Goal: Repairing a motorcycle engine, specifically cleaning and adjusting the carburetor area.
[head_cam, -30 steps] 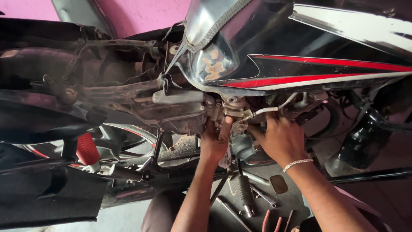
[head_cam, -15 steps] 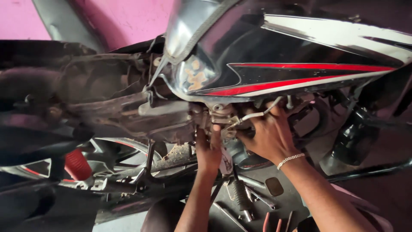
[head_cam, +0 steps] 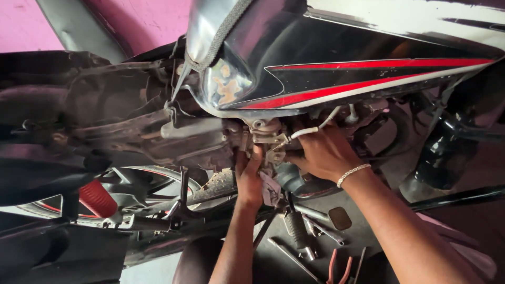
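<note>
Working at the carburettor [head_cam: 267, 138] under the fuel tank [head_cam: 336, 63]: left hand [head_cam: 249, 176] pressing up below it, right hand [head_cam: 323, 155] gripping beside; exact grip hidden.

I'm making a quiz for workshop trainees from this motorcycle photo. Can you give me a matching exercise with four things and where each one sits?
Things:
1. fuel tank
2. red shock spring
3. bracelet
4. red-handled pliers

Places:
A. on the floor at the bottom edge, between the forearms
B. lower left, beside the rear wheel
C. on the right hand's wrist
D. across the top, above both hands

Pairs: 1-D, 2-B, 3-C, 4-A

Both the left hand and right hand reach up to the carburetor under the tank.
</note>
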